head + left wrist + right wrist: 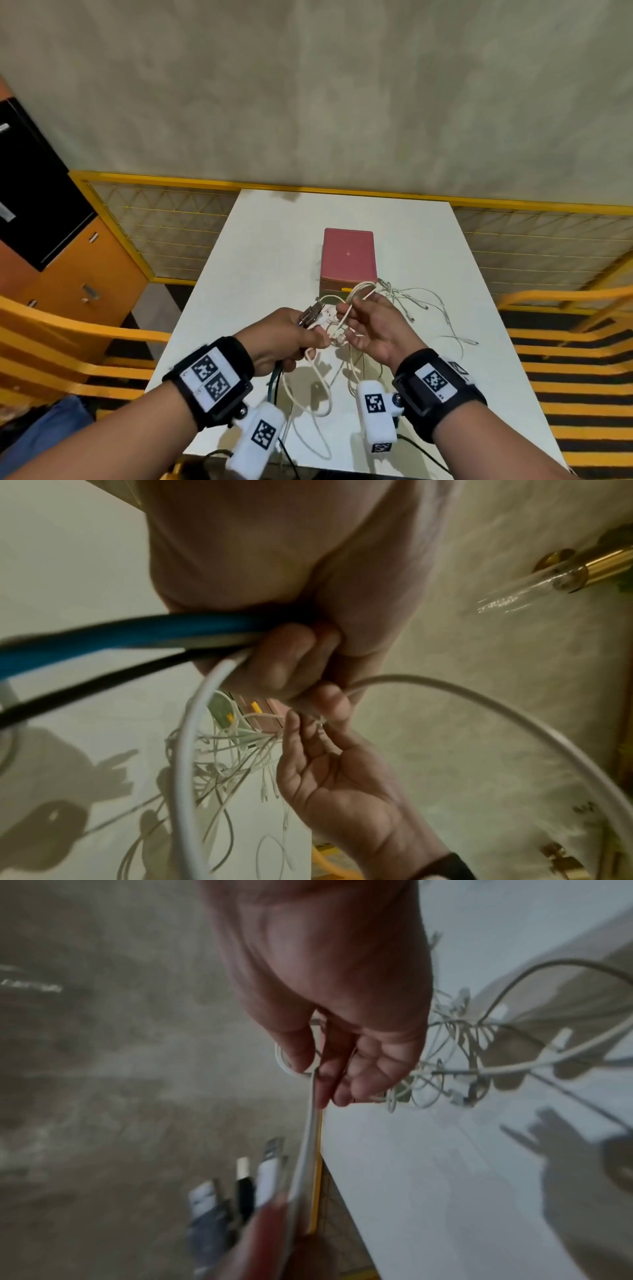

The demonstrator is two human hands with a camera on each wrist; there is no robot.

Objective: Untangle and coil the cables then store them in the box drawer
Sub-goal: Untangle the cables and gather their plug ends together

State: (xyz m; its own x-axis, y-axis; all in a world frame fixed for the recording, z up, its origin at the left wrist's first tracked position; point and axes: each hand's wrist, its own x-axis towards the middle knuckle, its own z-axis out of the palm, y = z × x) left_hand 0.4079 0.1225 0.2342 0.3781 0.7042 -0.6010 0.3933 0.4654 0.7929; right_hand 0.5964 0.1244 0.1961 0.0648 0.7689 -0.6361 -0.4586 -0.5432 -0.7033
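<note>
left hand (284,337) grips plug-end bundle (310,315) | right hand (371,325) pinches white cable (346,313) | cables light, limp, snag-prone; hold near stiff plugs

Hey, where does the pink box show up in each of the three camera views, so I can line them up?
Head: the pink box stands mid-table, just beyond both hands.
Left wrist: only a sliver of the box shows, centre, behind the cable tangle and under the left hand.
Right wrist: not identifiable in it.
Shared landmark: the white tangle of thin cables on the white table, seen in all three views.
</note>
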